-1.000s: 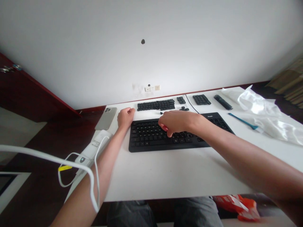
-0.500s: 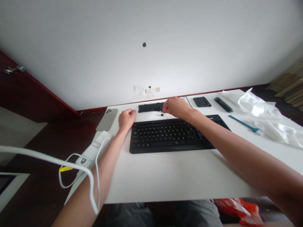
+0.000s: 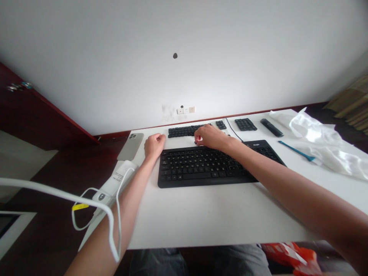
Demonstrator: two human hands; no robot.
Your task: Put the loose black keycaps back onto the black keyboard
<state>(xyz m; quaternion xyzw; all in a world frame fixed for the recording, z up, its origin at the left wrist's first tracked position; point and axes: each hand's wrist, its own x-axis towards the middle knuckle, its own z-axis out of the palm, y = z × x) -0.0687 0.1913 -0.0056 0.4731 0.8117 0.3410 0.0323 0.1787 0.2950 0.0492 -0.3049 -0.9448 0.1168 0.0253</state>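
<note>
My right hand (image 3: 209, 136) is over the back edge of a black keyboard (image 3: 198, 176). Its thumb and forefinger close on a small black keycap (image 3: 196, 143), mostly hidden by the fingertips. My left hand (image 3: 155, 145) rests curled in a fist on the table, by the keyboard's back left corner; nothing shows in it. Behind the keyboard, black keycaps (image 3: 179, 132) lie in rows, with a smaller group (image 3: 221, 125) and a number-pad block (image 3: 245, 124) to their right. Part of the keyboard is under my right forearm.
A phone (image 3: 130, 146) and a white power strip (image 3: 116, 178) lie along the left edge, with a white cable (image 3: 110, 222) looping in front. On the right are a dark elongated object (image 3: 271, 127), a blue brush (image 3: 297, 150) and white plastic wrapping (image 3: 313, 128).
My right hand has come down and slightly toward me, onto the loose keycap that lay on the table. The small keycap group behind it now shows. My left hand stays put.
</note>
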